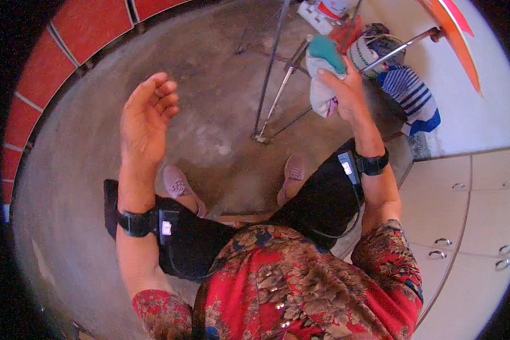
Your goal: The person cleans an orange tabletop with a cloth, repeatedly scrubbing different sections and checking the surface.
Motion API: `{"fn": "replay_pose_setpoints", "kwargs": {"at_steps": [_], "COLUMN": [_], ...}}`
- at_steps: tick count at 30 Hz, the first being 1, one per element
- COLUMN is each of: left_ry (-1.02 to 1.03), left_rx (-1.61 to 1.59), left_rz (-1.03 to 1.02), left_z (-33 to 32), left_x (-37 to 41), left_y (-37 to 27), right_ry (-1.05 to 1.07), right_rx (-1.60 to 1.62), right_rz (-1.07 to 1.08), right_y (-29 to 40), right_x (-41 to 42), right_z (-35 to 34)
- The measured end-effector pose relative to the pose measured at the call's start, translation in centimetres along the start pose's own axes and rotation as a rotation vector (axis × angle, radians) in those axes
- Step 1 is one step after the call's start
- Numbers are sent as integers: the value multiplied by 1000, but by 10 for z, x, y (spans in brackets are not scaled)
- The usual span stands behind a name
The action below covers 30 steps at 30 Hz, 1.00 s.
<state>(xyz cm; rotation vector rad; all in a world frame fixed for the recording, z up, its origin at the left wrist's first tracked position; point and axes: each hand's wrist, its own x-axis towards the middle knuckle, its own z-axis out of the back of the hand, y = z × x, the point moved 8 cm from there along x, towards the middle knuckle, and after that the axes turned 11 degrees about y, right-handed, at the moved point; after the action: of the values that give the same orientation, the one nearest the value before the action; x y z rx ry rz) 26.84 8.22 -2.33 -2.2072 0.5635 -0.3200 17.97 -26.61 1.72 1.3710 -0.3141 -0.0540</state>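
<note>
My right hand grips a bundled white cloth item with a teal end, which looks like a rolled sock. A small pink patch shows at its lower end. The bundle is held above the metal legs of a stand. My left hand is raised over the floor on the left, its fingers loosely curled and nothing in them. Just right of my right hand lies a blue-and-white striped sock. Behind it is a whitish item with a green pattern, its kind unclear, beside dark fabric.
An orange panel on a metal leg juts in at the upper right. A white-and-red container stands at the far end. Pale cabinets with metal handles line the right side. Red tiles border the concrete floor on the left.
</note>
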Motion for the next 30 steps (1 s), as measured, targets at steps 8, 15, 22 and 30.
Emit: {"fn": "replay_pose_setpoints", "kwargs": {"at_steps": [8, 15, 22, 30], "left_ry": [-15, 49, 103, 98], "left_rx": [85, 85, 76, 88], "left_rz": [76, 70, 124, 146], "left_z": [-10, -32, -45, -40], "left_x": [2, 5, 8, 0], "left_y": [13, 22, 31, 34], "right_ry": [-584, -589, -565, -713], "right_rx": [28, 168, 96, -198], "right_rz": [356, 401, 627, 413], "right_y": [49, 71, 98, 45], "right_x": [-37, -16, 57, 56], "right_z": [132, 168, 182, 193]}}
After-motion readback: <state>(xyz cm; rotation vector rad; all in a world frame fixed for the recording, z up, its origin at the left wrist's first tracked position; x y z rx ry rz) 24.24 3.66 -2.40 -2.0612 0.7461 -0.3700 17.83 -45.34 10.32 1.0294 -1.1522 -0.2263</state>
